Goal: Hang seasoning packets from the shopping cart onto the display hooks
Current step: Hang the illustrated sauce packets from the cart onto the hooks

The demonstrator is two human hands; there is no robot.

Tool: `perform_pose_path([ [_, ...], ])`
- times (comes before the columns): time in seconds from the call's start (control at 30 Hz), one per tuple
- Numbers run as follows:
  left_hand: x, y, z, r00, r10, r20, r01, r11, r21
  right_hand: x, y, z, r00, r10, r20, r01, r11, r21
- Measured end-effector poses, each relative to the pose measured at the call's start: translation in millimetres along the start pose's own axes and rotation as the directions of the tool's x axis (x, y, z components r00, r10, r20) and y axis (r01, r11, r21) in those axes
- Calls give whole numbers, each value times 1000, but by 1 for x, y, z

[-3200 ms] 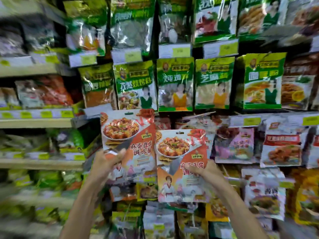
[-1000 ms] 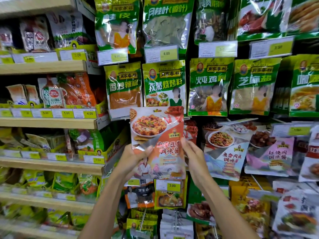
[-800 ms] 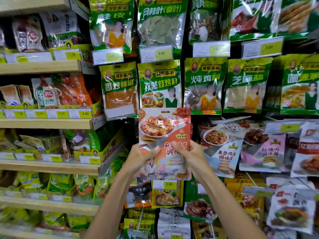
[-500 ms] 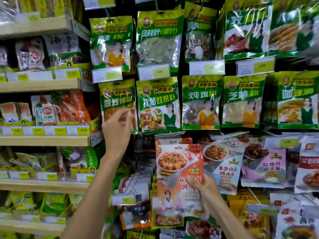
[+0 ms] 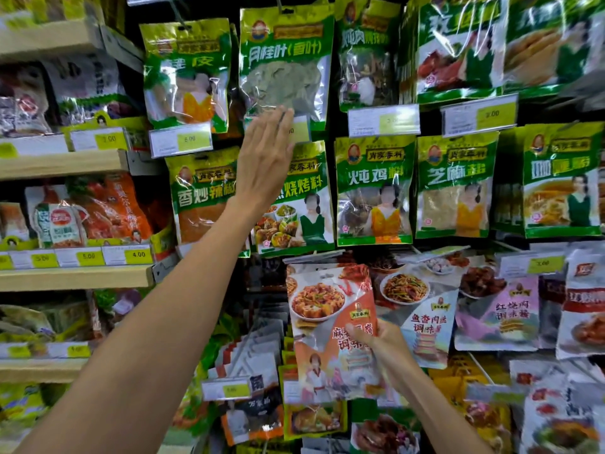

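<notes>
My right hand [image 5: 381, 337] grips an orange and white seasoning packet [image 5: 327, 326] with a tofu dish printed on it, held upright in front of the lower rows of hanging packets. My left hand [image 5: 266, 155] is raised with straight fingers, its fingertips at the price tag [image 5: 299, 130] under the green bay-leaf packet [image 5: 284, 67]. It covers part of the green barbecue-spice packet [image 5: 301, 204]. The hook behind the held packet is hidden, and no shopping cart is in view.
Rows of green spice packets hang on hooks across the upper display, with yellow price tags [image 5: 383, 121] between rows. Similar sauce packets [image 5: 422, 306] hang right of the held one. Wooden shelves [image 5: 65, 276] with bagged goods stand at the left.
My left hand let go of the packet and rose up and right to the price tag under the bay-leaf packet. The right hand alone now holds the packet, lower and to the right.
</notes>
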State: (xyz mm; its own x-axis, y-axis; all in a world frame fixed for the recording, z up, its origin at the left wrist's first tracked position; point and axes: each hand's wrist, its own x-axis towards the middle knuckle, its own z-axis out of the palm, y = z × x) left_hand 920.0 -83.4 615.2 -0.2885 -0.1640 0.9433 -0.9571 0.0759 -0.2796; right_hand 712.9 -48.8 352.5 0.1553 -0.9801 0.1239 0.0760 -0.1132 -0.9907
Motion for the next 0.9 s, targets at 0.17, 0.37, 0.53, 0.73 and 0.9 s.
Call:
perform_pose_path([
  [0.17, 1, -3, -1, 999, -9, 33, 10, 1000, -6, 7, -11, 9, 1000, 13, -8, -13, 1000, 15],
  [0.37, 1, -4, -7, 999, 19, 32, -19, 1000, -12, 12, -12, 21, 996, 48, -72, -45, 998, 48],
  [0.53, 1, -5, -9, 998, 14, 54, -13, 1000, -16, 32, -6, 28, 981, 110, -161, -100, 992, 71],
  [0.73, 3, -3, -11, 999, 23, 40, -22, 999, -39, 54, 8, 29, 975, 108, -197, -119, 992, -48],
  [0.9, 3, 1, -14, 998, 3, 64, 0, 999, -48, 47, 6, 27, 971, 106, -212, -133, 984, -115],
])
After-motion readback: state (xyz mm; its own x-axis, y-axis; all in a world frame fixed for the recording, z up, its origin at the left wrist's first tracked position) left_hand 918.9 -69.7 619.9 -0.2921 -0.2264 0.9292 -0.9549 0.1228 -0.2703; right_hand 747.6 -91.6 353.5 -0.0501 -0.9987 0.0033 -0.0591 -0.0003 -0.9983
